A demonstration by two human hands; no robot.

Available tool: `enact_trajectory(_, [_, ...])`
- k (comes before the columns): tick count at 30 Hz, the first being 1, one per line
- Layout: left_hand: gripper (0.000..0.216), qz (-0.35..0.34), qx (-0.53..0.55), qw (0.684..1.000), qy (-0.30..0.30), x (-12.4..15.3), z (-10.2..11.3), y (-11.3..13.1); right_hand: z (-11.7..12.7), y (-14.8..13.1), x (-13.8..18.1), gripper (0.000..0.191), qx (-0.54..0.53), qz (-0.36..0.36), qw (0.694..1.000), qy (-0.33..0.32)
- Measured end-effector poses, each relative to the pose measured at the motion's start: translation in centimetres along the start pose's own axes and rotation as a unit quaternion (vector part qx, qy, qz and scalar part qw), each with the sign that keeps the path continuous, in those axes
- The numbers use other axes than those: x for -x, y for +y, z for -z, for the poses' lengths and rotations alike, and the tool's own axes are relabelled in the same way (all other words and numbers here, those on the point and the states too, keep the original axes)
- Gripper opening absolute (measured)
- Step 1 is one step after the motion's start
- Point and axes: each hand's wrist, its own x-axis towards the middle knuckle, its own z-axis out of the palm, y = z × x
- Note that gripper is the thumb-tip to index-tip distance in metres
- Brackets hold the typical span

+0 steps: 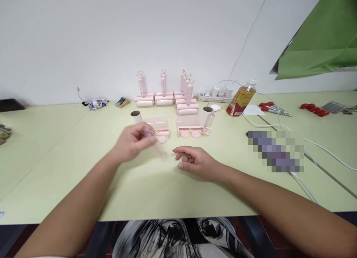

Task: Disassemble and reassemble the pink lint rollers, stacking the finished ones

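Note:
My left hand is closed around a clear pinkish handle, smeared by motion and held at a slant over the table. Facing it, my right hand hovers with its fingers apart and nothing in them. Just beyond my left hand lies an opened pink roller case, partly covered by that hand, with a white paper-cored roll beside it. A second opened case lies farther right, two round discs at its front. Next to it are another clear handle and another roll.
Several pink lint rollers with upright handles stand by the wall. A power strip, a drink bottle, red-handled tools and white cables are at the right. A coiled cable lies back left.

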Motion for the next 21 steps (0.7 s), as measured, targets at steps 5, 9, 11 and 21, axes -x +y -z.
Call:
enact_trajectory(5, [0.025,0.156,-0.185,0.951,0.193,-1.6,5.7,-1.9,0.2,0.2,0.0,0.039,0.043,-0.004,0.999,0.003])
enact_trajectory(9, [0.03,0.214,-0.207,0.937,0.184,-2.5,5.8,-4.6,0.2,-0.1,0.1,0.034,0.073,0.0,0.997,0.003])
enact_trajectory(11, [0.031,0.211,-0.184,0.944,0.174,-2.8,5.1,-5.7,0.3,-0.2,0.1,0.034,0.081,0.001,0.997,0.0])
enact_trajectory(21, [0.037,0.184,-0.141,0.958,0.167,-3.4,3.2,-7.1,0.2,-0.5,0.2,0.034,0.088,-0.009,0.996,-0.016])
